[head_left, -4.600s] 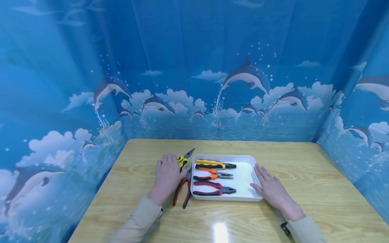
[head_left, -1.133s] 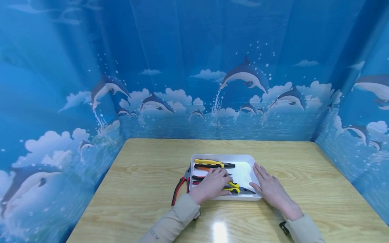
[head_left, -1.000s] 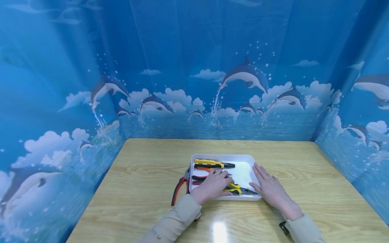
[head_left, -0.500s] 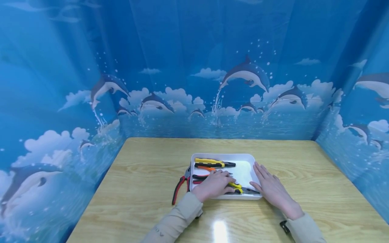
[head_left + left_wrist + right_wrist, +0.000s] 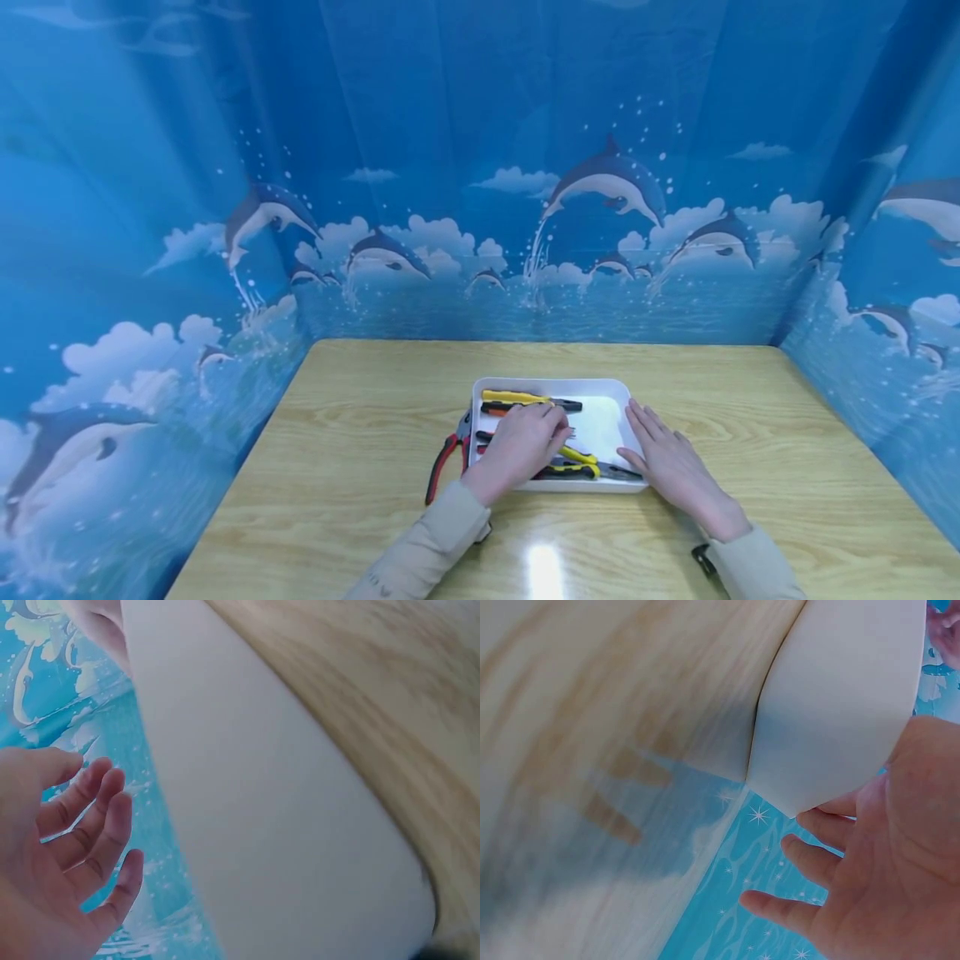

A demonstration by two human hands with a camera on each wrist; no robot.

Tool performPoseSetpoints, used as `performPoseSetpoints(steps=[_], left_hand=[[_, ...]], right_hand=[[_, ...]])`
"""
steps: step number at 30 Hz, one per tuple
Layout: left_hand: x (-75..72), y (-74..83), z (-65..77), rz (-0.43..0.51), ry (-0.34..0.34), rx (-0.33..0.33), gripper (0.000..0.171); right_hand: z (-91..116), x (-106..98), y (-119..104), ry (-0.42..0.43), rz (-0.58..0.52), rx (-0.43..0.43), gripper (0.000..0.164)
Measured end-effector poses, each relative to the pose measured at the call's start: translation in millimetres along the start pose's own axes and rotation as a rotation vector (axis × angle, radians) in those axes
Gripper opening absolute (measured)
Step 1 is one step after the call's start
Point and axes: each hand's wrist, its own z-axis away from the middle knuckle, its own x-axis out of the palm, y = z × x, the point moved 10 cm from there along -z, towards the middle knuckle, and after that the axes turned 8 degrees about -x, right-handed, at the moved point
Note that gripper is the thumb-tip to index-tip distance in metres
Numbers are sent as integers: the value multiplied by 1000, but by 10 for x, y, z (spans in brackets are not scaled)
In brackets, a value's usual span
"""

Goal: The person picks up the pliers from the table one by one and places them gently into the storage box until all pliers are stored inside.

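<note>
My left hand (image 5: pixel 522 442) is over the white tray (image 5: pixel 602 425), fingers loosely bent; in the left wrist view the same hand (image 5: pixel 82 855) holds nothing. Just below it lie long-nose pliers with yellow and black handles (image 5: pixel 581 472), near the tray's front wall, jaws pointing right. They lie over the red-and-black pliers (image 5: pixel 482 449), mostly hidden by my hand. Along the back lie yellow-and-black pliers (image 5: pixel 525 397), then orange-handled pliers (image 5: pixel 496 413), partly covered. My right hand (image 5: pixel 675 467) rests its straight fingers against the tray's right end; its fingers (image 5: pixel 817 862) show beside the tray wall.
Another pair of red-and-black pliers (image 5: pixel 444 468) lies on the wooden table (image 5: pixel 360 417), against the tray's left side. A blue dolphin-print curtain (image 5: pixel 465 167) surrounds the table's back and sides.
My left hand brought the yellow-and-black long-nose pliers from the table into the tray, slid them right, and has let go, lifting up and slightly back. The right hand has stayed put.
</note>
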Motion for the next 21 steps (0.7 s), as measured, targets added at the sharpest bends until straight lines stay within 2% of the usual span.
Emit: performPoseSetpoints(steps=[3, 9, 17, 21], left_hand=[[-119, -27, 40, -41, 61, -5, 12], [-224, -106, 109, -160, 115, -34, 18], [-362, -284, 193, -194, 199, -90, 17], [-389, -424, 252, -192, 179, -154, 14]], right_hand=[[-1, -6, -9, 5, -4, -6, 69], [3, -29, -22, 9, 6, -18, 68], [1, -19, -10, 2, 4, -12, 69], [5, -5, -11, 0, 4, -10, 69]])
